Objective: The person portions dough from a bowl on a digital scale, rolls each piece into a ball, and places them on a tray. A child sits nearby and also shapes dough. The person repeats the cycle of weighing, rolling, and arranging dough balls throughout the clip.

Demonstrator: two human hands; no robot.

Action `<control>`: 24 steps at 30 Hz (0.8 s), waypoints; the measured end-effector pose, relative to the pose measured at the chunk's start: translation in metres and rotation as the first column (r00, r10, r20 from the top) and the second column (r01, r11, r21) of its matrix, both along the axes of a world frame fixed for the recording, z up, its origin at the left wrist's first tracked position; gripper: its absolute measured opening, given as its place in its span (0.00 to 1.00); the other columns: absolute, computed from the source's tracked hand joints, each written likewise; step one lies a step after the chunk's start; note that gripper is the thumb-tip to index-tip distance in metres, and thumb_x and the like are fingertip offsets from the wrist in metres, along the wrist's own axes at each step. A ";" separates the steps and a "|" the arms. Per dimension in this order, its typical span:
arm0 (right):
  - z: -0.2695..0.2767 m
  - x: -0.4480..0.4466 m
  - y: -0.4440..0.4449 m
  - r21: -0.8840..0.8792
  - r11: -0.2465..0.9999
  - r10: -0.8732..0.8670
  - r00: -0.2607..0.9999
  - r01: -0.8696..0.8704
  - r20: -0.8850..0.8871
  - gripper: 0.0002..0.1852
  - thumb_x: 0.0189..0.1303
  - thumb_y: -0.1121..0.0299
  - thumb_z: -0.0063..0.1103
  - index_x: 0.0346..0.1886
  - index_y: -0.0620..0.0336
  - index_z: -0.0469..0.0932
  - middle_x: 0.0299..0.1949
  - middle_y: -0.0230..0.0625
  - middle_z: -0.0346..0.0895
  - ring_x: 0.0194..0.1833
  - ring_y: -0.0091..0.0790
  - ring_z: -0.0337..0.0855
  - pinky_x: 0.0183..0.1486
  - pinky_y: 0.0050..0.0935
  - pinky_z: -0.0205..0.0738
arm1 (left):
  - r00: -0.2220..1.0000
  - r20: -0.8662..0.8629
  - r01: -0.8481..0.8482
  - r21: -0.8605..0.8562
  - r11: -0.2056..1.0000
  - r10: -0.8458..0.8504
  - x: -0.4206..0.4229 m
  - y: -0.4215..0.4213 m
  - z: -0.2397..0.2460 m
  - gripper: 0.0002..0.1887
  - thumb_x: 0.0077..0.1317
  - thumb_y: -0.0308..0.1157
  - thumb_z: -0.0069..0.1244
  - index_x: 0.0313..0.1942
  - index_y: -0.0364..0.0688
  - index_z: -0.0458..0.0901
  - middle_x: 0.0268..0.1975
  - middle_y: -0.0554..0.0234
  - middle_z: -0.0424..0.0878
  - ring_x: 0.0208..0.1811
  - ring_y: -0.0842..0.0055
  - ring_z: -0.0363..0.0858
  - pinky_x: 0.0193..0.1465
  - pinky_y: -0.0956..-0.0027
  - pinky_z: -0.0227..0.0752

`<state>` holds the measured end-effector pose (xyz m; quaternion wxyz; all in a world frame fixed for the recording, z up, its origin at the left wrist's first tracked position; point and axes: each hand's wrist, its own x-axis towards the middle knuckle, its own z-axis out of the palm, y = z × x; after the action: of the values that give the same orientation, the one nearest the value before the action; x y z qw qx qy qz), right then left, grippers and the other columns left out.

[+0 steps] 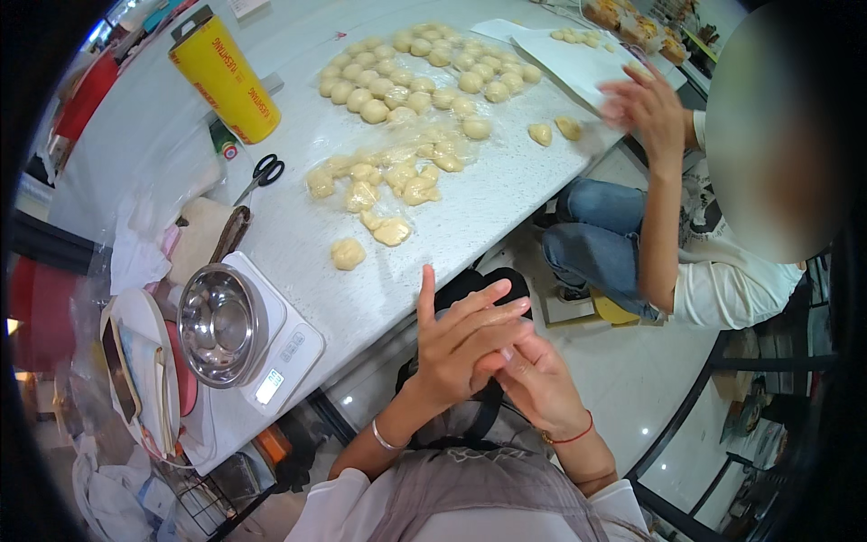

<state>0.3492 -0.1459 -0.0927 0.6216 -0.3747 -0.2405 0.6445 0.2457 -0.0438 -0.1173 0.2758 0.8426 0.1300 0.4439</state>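
My left hand (pixel 450 342) is raised in front of my apron, its fingers spread. My right hand (pixel 545 386) touches it, thumb and fingers at the left hand's fingers; whether anything small is between them is hidden. Beyond them on the white table lie a round lump of dough (pixel 348 254) and a flatter, uneven piece (pixel 389 228). More irregular dough pieces (pixel 414 183) sit partly under clear plastic film. Farther back are many smooth dough balls (pixel 374 110), also partly covered with film.
Left of my hands, a steel bowl (pixel 222 325) rests on a digital scale (pixel 291 366). Scissors (pixel 264 173) and a yellow printed roll (pixel 227 78) are farther back. At right sits a co-worker with blurred hands (pixel 650 115) near two dough pieces (pixel 555 131) and a white sheet (pixel 542 47).
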 end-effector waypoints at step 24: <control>0.000 -0.012 0.014 0.016 0.998 -0.056 0.930 0.066 -0.364 0.21 0.71 0.64 0.40 0.63 0.62 0.58 0.52 0.32 0.68 0.57 0.24 0.66 0.60 0.26 0.60 | 0.996 0.015 0.086 -0.022 0.996 -0.086 -0.007 0.022 0.005 0.20 0.70 0.46 0.37 0.52 0.46 0.77 0.55 0.67 0.78 0.62 0.68 0.70 0.71 0.45 0.28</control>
<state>0.3369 -0.1322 -0.0923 0.6802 -0.2475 -0.1188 0.6797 0.2387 -0.0220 -0.1118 0.3049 0.8413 0.0967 0.4359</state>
